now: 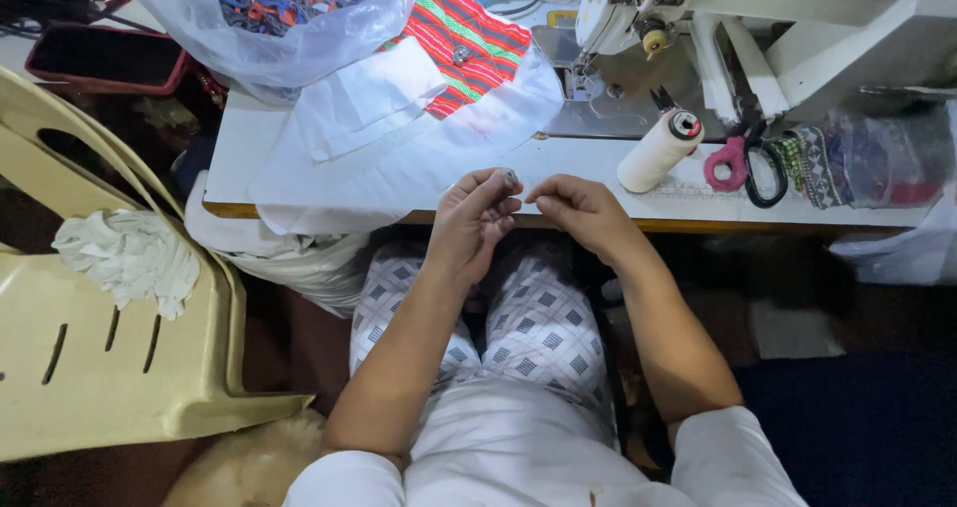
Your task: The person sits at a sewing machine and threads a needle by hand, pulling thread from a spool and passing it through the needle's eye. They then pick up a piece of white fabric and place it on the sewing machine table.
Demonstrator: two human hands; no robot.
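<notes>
Over the lap, at the counter (299,128) edge, the left hand (477,218) pinches a small round bobbin (510,177) upright so the right hand (576,208), fingers narrowed together, can work its thread end.

A cream thread cone (658,152) stands beside pink-handled scissors (731,161) near the white sewing machine (788,38); a plastic chair (110,367) sits aside.

We're looking at a small sewing workshop: a white sewing machine (758,28) on the table (239,138), thread cone (658,151), scissors (743,160), cloth pieces (399,138) piled about.
</notes>
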